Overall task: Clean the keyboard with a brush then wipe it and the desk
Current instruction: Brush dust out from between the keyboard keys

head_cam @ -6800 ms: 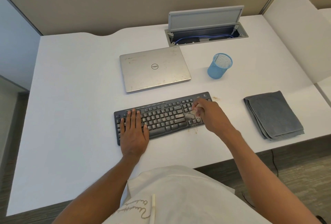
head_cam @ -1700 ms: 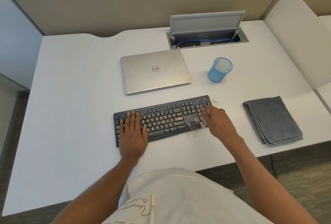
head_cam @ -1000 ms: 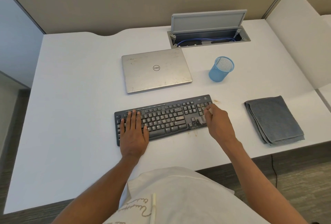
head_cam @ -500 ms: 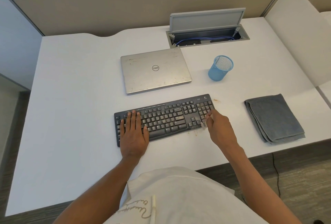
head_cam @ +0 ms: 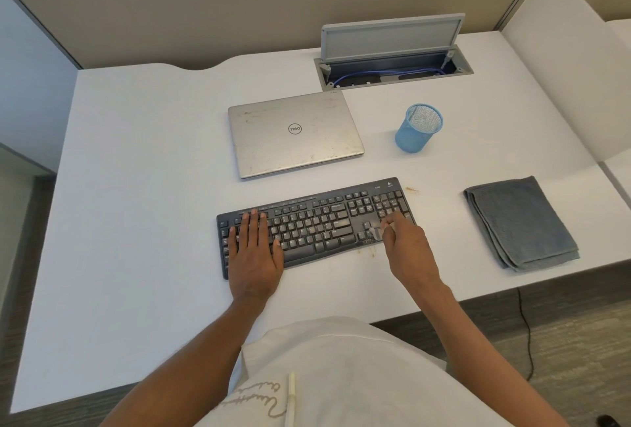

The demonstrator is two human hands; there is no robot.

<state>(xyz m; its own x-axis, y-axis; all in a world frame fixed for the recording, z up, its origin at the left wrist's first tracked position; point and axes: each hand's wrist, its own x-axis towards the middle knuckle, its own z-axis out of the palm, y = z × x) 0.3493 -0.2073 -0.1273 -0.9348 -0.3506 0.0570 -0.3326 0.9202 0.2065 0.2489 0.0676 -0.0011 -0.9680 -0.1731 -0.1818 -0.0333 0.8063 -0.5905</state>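
I get bright, even light over the white worktop [head_cam: 136,187], shadows soft and faint; lines bow near the borders, the right hand [head_cam: 409,252] slightly smeared

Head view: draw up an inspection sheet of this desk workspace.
Surface: white desk, brown crumbs by the keyboard's front edge and right rear corner.
Job's things: black keyboard; small pale brush, blurred, on its right keys; folded grey cloth to the right.
Clutter: closed silver laptop; blue mesh cup.
Hands: left hand flat on the keyboard's left end; right hand pinches the brush.
Cables: blue cable in the open cable box; black cord hanging below the desk edge.
Surroundings: beige partition, white side divider.
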